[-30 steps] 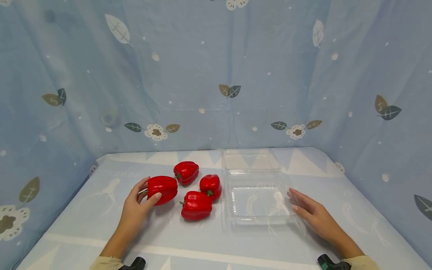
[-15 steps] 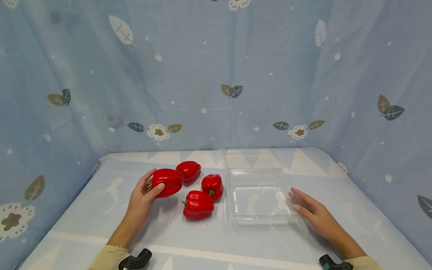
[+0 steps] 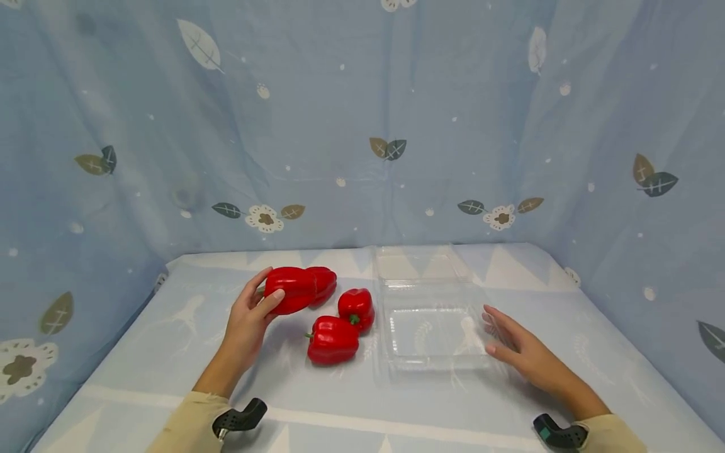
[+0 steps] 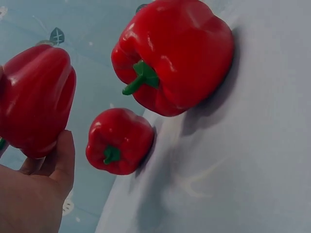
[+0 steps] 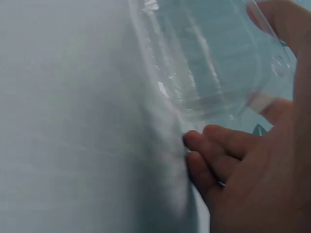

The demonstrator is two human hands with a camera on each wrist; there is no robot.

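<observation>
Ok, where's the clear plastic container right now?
In the head view the clear plastic container lies open on the table's right half, just right of the red peppers, with the right hand touching its right edge.

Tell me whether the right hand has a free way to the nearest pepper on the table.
Probably yes: the right hand rests by the clear tray; only that low, open tray lies between it and the pepper.
</observation>
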